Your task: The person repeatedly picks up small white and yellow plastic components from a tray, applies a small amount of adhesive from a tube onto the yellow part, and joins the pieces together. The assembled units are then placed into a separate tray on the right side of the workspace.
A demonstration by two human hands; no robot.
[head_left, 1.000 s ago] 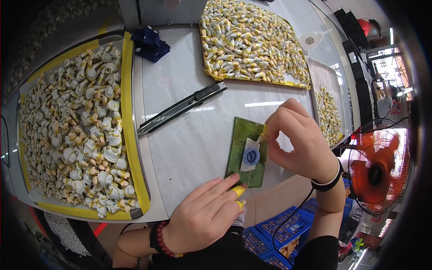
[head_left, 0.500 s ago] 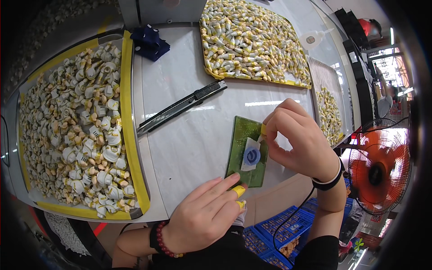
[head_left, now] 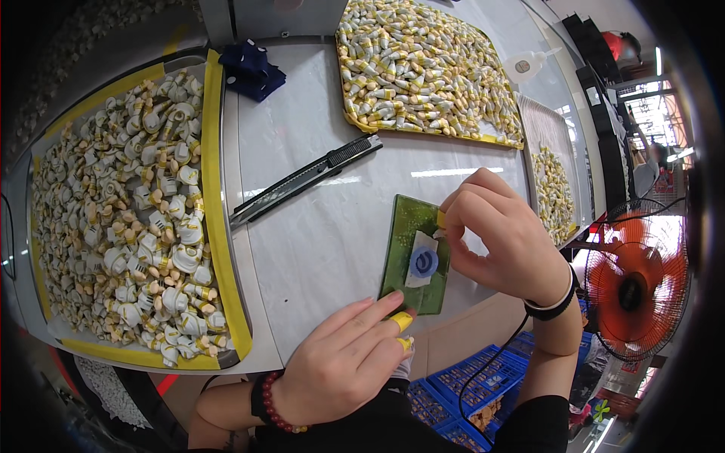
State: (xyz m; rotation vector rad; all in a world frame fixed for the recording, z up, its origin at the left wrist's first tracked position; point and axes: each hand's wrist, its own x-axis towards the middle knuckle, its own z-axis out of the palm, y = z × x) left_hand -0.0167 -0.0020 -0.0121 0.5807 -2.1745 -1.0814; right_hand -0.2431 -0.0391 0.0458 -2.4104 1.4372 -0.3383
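Observation:
A green glass-like plate [head_left: 399, 238] lies near the table's front edge. On it is a small white patch [head_left: 418, 281] with a blue ring-shaped blob [head_left: 424, 262]. My left hand [head_left: 336, 355] rests at the plate's near left corner, fingers stretched out, fingertips touching it. Yellow wraps cover two of its fingertips. Over the plate's right edge, my right hand [head_left: 495, 230] is closed in a pinch, with a yellow wrap on one fingertip. A tiny white bit shows at the pinch; its kind is too small to tell.
A yellow-edged tray [head_left: 219, 226] of small white pieces stands left, another yellow-edged tray [head_left: 423, 134] of similar pieces at the back. A utility knife [head_left: 306, 180] and dark blue cloth [head_left: 253, 72] lie between. Right are a partly filled tray [head_left: 540, 121], white bottle [head_left: 527, 66] and orange fan [head_left: 634, 283].
My right hand has shifted very slightly at the plate's right edge, still pinched. My left hand and the plate stay almost where they were.

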